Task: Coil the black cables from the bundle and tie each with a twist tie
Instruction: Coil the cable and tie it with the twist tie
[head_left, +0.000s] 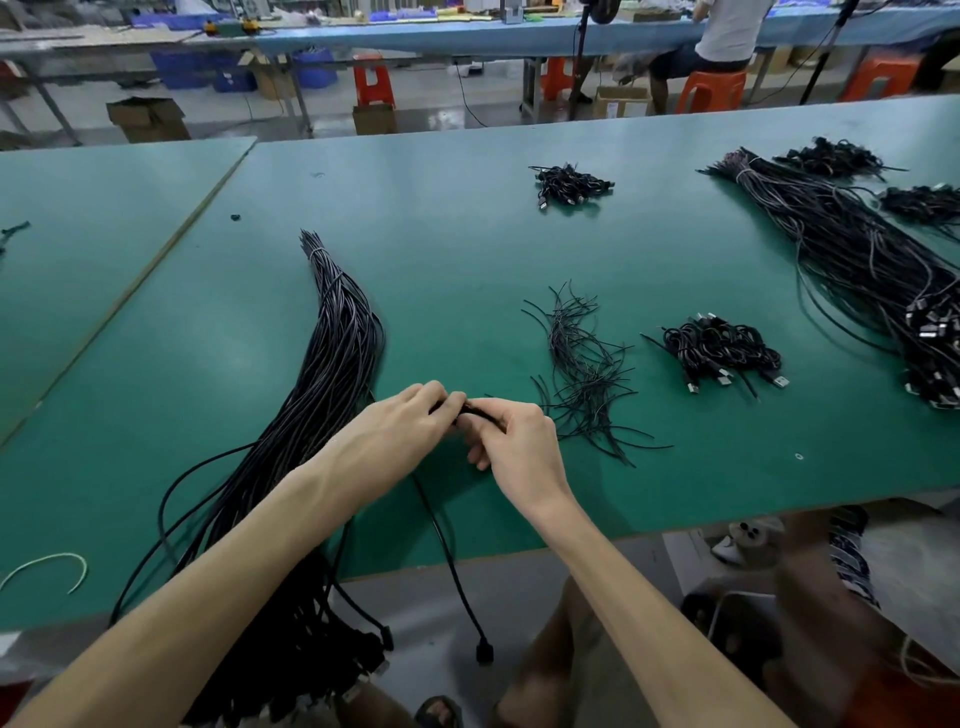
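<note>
Pinching thin, round black cable (441, 535)

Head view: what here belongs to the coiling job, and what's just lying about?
Job: left hand and right hand gripping one cable; bundle; twist ties; tied coils.
Lying about: pale cord loop; small black scrap; cardboard box on the floor.

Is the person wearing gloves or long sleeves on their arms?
No. The left hand and the right hand are both bare, with no gloves. Both forearms are uncovered too: no sleeves, watch, bracelet or rings show.
</note>
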